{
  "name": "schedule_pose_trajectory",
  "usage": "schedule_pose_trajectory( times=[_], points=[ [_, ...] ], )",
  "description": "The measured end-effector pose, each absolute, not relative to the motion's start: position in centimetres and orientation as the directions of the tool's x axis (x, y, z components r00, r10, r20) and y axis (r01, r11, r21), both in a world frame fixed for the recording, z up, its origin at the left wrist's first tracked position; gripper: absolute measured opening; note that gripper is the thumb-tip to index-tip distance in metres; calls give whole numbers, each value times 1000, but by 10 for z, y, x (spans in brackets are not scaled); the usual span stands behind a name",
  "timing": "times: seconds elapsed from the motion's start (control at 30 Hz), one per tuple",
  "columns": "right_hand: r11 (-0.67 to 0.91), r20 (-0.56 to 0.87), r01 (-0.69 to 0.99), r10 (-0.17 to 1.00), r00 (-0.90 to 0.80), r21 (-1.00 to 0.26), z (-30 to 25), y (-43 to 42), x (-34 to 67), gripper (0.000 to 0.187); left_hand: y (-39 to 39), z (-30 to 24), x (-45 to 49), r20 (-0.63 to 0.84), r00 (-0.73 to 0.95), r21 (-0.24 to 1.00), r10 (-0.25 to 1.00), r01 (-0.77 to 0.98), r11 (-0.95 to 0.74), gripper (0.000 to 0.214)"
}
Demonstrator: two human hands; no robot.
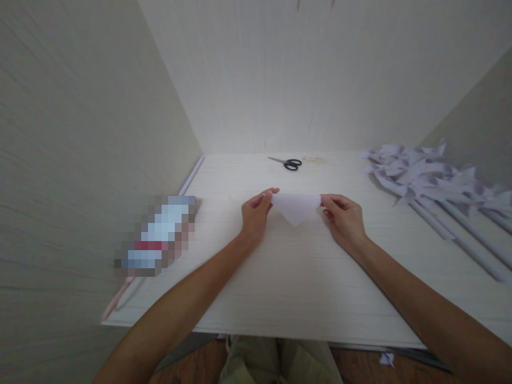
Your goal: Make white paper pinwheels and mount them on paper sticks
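Note:
A white sheet of paper folded into a triangle (296, 207) lies on the white table (280, 277), its point toward me. My left hand (256, 213) pinches the triangle's left corner. My right hand (344, 218) pinches its right corner. Both hands rest on the tabletop, fingers closed on the paper's top edge.
Black-handled scissors (288, 162) lie at the back of the table. Several white paper pinwheels on rolled sticks (432, 181) are piled at the right. A blurred-out package (160, 237) sits at the left edge, beside a thin rod (192, 176). Walls enclose the table on three sides.

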State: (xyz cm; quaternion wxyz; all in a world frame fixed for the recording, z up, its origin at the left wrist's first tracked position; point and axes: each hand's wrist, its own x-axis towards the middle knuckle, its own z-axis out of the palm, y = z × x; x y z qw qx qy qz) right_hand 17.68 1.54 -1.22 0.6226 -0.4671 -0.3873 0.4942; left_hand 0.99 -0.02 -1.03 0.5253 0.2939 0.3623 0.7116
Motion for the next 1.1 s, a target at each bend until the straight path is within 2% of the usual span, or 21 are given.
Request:
schedule_pose_trajectory(
  times=[0.37,0.6,0.9,1.1],
  points=[
    [50,-2,-300,985,171,-953,-11,19,180,11,1,-14,8,95,-250,843,963,-494,-212,18],
    [60,13,-312,988,152,-948,-12,20,181,11,3,-16,3,102,-293,945,951,-270,-185,21],
    [50,5,-310,989,145,-950,-11,20,181,11,7,-19,2,146,-309,932,940,-277,-235,20],
    [80,61,-285,995,73,-955,-13,20,182,10,5,-17,1,155,-303,933,940,-267,-240,20]
  ],
)
